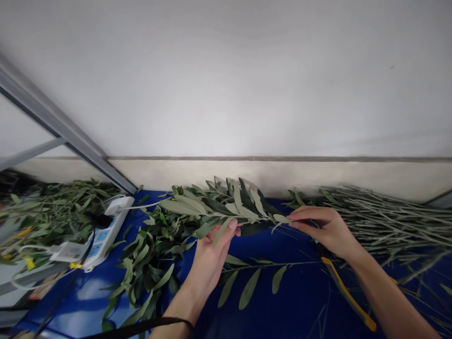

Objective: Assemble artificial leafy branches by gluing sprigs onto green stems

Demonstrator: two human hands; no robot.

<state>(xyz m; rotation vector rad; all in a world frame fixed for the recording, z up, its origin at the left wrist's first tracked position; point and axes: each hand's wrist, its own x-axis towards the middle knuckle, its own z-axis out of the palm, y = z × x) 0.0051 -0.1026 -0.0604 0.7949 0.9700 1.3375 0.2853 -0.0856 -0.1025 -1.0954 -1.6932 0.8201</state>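
A leafy green sprig (243, 209) is held level over the blue table (278, 310). My left hand (215, 249) has its fingers closed round the stem among the leaves. At the sprig's right end, my right hand (323, 226) pinches a leaf or the stem tip between thumb and fingers; which one is too small to tell. Below, between the forearms, a thin twig with a few long leaves (250, 287) lies on the table. Beside my right forearm is a yellow and grey tool handle (348, 294), its other end hidden under the hand.
Cut leafy sprigs (151, 263) are heaped at left centre. Bare stems (388, 221) lie bundled at the right. A white power strip (108, 235) with plugs and cables sits at the left, near a metal frame post (88, 155). More foliage (63, 212) lies beyond. Behind stands a pale wall (247, 84).
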